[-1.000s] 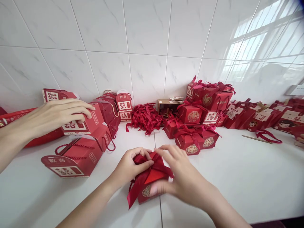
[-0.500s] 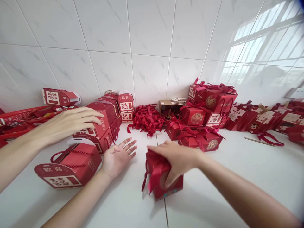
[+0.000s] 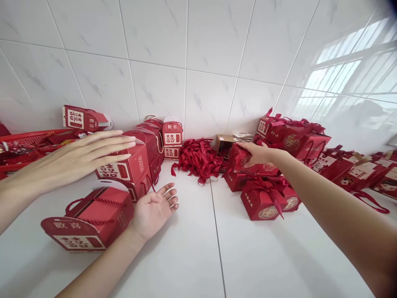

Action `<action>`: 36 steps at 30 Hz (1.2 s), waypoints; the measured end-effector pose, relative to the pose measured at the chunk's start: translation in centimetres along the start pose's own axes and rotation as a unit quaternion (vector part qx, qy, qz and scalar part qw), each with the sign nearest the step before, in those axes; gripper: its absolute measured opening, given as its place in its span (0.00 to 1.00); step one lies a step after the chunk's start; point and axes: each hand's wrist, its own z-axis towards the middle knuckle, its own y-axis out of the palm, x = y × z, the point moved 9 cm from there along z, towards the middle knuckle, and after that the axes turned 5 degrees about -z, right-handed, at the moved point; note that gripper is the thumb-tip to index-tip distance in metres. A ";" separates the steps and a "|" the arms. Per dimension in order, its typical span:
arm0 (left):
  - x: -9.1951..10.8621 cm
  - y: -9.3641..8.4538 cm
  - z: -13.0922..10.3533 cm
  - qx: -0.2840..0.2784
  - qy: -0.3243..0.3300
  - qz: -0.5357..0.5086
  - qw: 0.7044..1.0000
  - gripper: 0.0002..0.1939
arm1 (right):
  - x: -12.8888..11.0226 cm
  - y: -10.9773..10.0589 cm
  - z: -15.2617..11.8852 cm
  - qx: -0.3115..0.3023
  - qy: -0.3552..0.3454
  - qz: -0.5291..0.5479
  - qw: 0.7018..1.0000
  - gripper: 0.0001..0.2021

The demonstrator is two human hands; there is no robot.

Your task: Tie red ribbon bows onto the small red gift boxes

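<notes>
My left hand (image 3: 153,213) lies palm up just above the table, fingers apart and slightly curled, holding nothing. Left of it stands a red gift box (image 3: 96,215) with rope handles. In the pile right of centre, my right hand (image 3: 256,155) rests over the top and front edge of a red box (image 3: 234,159), thumb on its front; part of the box is hidden. Below that hand is a bowed red box (image 3: 263,203) with a gold medallion. A heap of red ribbons (image 3: 201,159) lies between my hands, near the wall.
Another person's hand (image 3: 105,151) reaches in from the left over stacked red boxes (image 3: 141,159). A red basket (image 3: 40,138) stands at far left. At the right are more bowed boxes (image 3: 291,138), gift bags (image 3: 356,174) and a loose ribbon loop (image 3: 372,203).
My right hand has carried its red box from the middle of the table up and right onto the pile. My left hand has barely moved. The view has shifted somewhat.
</notes>
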 end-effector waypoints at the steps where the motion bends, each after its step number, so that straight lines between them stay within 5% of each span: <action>1: -2.1 0.5 -0.1 -0.012 -0.051 -0.065 0.997 0.17 | 0.0 0.2 -0.1 0.003 0.012 0.005 1.000 0.54; 4: -5.2 0.8 -0.6 0.002 -0.120 -0.113 0.986 0.20 | -1.2 -1.9 -1.0 0.120 0.043 0.062 0.990 0.53; 7: -6.1 0.5 -1.0 0.015 -0.135 -0.039 0.990 0.19 | -4.8 -4.6 -3.2 0.337 0.000 0.168 0.926 0.34; 9: -6.5 0.4 -1.0 0.016 -0.137 -0.004 0.990 0.19 | -8.0 -3.8 -3.8 0.396 -0.046 0.215 0.892 0.25; 13: -6.8 0.3 -0.8 0.004 -0.138 0.013 0.990 0.18 | -13.6 4.3 0.0 0.191 -0.044 0.230 0.953 0.14; 18: -6.2 -0.2 -0.6 0.029 -0.078 0.049 0.995 0.16 | -14.2 9.6 2.4 0.100 0.027 0.219 0.970 0.13; 24: -3.6 0.1 -1.1 0.060 0.116 0.283 0.950 0.20 | -17.4 8.0 0.9 0.007 -0.112 0.235 0.966 0.10; 28: -1.6 3.4 -3.2 -0.066 0.264 0.401 0.875 0.36 | -21.9 6.3 -3.2 -0.127 -0.276 0.269 0.914 0.07; 30: -1.9 4.6 -4.1 -0.142 0.260 0.398 0.868 0.39 | -23.7 5.7 -5.6 -0.197 -0.352 0.288 0.869 0.07; 33: -3.1 4.8 -4.3 -0.193 0.176 0.324 0.909 0.35 | -24.3 4.6 -7.9 -0.251 -0.409 0.321 0.816 0.08; 36: -4.0 4.1 -3.7 -0.176 0.090 0.230 0.953 0.24 | -22.6 4.2 -7.3 -0.229 -0.352 0.341 0.841 0.07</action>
